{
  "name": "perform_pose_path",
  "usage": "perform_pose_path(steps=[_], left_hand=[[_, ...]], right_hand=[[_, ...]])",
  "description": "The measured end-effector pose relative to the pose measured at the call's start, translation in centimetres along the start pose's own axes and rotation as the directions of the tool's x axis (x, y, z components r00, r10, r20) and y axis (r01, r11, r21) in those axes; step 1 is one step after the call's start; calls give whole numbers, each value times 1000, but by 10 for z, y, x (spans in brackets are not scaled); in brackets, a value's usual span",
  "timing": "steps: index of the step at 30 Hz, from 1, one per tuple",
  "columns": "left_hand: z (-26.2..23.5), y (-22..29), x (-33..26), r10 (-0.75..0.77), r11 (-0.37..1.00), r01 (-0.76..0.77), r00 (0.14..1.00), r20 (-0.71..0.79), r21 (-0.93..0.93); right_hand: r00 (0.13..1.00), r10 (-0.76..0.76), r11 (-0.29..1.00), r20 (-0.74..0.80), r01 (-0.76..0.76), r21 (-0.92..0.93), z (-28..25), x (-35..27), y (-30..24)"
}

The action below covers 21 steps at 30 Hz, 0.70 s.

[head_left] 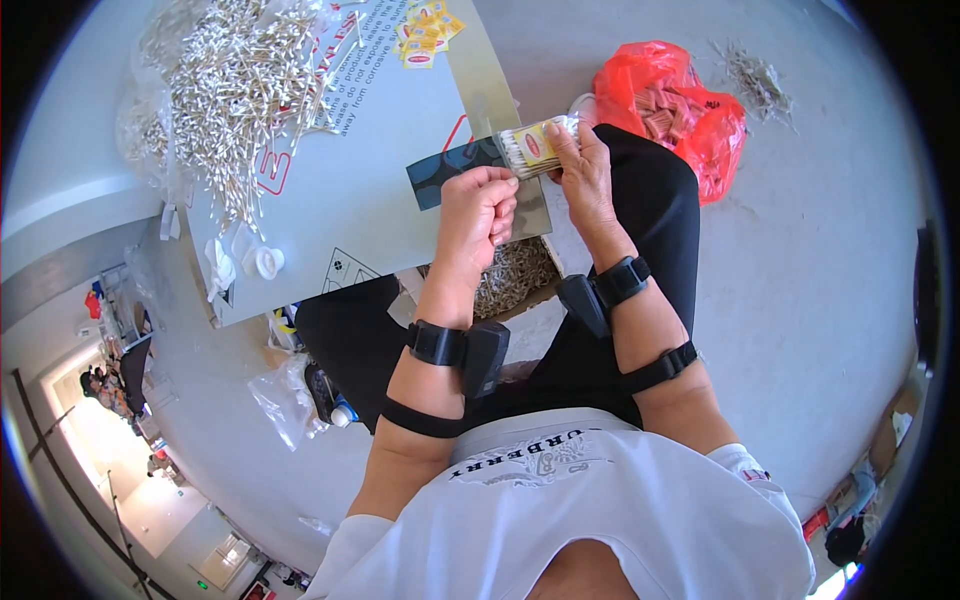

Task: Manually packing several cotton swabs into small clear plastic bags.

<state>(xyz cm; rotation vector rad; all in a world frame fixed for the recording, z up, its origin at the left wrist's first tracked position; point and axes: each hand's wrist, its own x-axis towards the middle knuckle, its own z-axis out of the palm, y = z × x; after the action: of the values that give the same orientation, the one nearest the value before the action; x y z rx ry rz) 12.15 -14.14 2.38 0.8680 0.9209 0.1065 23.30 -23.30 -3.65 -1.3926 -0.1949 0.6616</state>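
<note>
A small clear packet of cotton swabs (530, 150) with a yellow label lies above the table's right edge. My right hand (588, 178) grips its right end, thumb across the top. At the packet's lower left corner is my left hand (478, 212), its fingers curled and pinched against the plastic; whether it grips the edge is hard to see. A dark blue, shiny strip (432, 180) lies on the table beside the packet's left end. Loose cotton swabs (240, 100) are heaped at the table's far left, partly in clear plastic. Several yellow labels (425, 38) lie near the far edge.
Below the grey table (370, 225), an open cardboard box (548, 292) of loose swabs stands between my legs. A red plastic bag (625, 68) with pink bundles sits on the floor at right, near scattered sticks (757, 82). A white roll (269, 263) rests at the table's near left.
</note>
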Motion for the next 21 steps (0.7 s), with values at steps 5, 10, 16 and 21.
perform_pose_path(steps=[5,10,16,21], left_hand=[[3,-4,1,1,1000,-1,998,-70,-1],[12,-16,20,69,995,-49,968,-241,87],[17,-12,17,563,175,-161,826,35,971],[23,-21,11,687,-284,-398,550,474,873]], right_hand=[[1000,9,998,-24,-7,57,2,-4,-13],[990,117,986,-77,-107,128,-1,-5,-11],[986,113,972,-124,-84,219,3,-8,-9],[979,160,957,-129,-121,264,4,-8,-7]])
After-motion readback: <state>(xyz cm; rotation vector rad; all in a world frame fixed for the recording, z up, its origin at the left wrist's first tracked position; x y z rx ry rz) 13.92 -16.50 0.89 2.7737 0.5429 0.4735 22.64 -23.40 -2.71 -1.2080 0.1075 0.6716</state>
